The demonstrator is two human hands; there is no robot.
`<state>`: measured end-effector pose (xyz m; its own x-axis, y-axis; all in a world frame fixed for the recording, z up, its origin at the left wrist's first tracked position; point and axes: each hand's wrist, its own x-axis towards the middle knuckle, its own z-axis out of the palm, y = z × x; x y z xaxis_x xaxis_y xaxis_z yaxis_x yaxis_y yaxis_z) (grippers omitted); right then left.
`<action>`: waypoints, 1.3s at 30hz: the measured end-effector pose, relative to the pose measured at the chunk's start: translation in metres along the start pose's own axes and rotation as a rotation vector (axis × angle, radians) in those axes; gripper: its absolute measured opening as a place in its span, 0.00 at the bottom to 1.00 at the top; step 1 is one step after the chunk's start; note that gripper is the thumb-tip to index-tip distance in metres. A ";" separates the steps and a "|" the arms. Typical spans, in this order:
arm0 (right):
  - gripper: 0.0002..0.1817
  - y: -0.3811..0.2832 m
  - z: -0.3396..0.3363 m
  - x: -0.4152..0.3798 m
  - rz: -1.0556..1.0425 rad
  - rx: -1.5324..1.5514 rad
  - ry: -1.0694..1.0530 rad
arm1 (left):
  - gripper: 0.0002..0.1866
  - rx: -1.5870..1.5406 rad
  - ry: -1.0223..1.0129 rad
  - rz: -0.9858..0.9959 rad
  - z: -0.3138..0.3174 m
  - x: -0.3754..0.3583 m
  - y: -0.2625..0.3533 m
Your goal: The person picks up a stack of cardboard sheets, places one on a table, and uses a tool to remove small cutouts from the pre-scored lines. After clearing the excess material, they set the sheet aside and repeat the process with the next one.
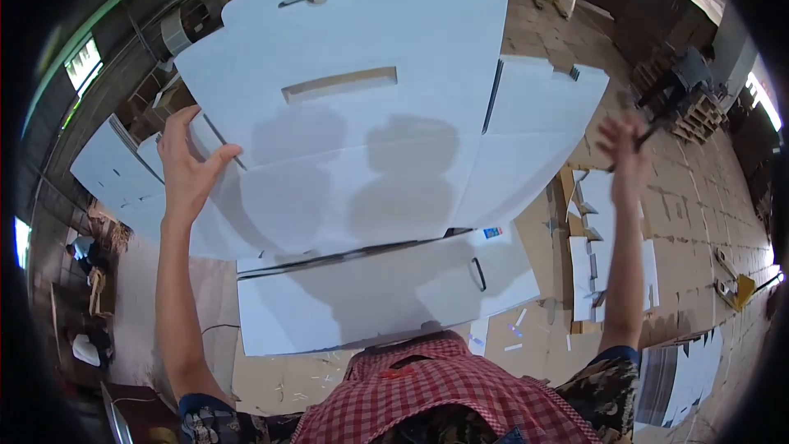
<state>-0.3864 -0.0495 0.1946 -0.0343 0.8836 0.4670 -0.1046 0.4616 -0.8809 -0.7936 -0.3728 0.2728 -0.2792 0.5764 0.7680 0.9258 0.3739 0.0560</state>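
Note:
A large white die-cut cardboard sheet [329, 49] stands up in front of me, with slots, a handle cut-out and creased side flaps. My left hand [193, 156] grips its left side, thumb across the front face and fingers at the edge. My right hand [626, 144] is raised beyond the right flap [542, 107], apart from the sheet and smeared by motion. A dark slim shape [649, 133] shows beside that hand; I cannot tell whether it is held. Nearer me lies a flat white box [386, 296] with a black handle [479, 274] and a small coloured label.
Stacked white cardboard pieces [593, 267] lie at the right, with another stack [682, 378] closer to me. Paper scraps [514, 331] litter the floor. A person [690, 74] bends near wooden pallets [700, 115], other people are at the far left, and a yellow pallet jack [735, 289] stands right.

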 end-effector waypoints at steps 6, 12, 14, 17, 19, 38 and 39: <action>0.19 0.093 0.031 0.006 0.024 -0.017 -0.133 | 0.33 -0.041 0.028 0.060 0.007 0.001 -0.015; 0.25 0.083 0.043 0.015 0.106 0.012 -0.075 | 0.30 -0.157 -0.052 0.034 -0.005 0.010 -0.024; 0.28 0.047 0.056 -0.007 -0.001 -0.044 0.130 | 0.29 -0.158 -0.035 -0.015 -0.015 0.012 -0.032; 0.29 0.029 0.047 -0.023 0.049 -0.146 0.230 | 0.29 -0.210 -0.068 -0.079 -0.001 0.005 -0.036; 0.30 0.024 0.025 -0.031 0.099 -0.133 0.301 | 0.31 -0.347 -0.087 -0.101 0.005 0.006 -0.032; 0.28 0.018 -0.027 -0.115 0.254 0.030 0.222 | 0.30 -0.298 -0.090 0.159 -0.012 -0.019 0.004; 0.28 0.021 -0.015 -0.113 0.240 0.072 0.225 | 0.30 -0.264 -0.091 0.123 -0.018 -0.028 0.004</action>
<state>-0.3697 -0.1379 0.1220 0.1533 0.9654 0.2109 -0.1900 0.2382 -0.9524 -0.7778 -0.4005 0.2635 -0.1715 0.6729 0.7195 0.9850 0.1026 0.1388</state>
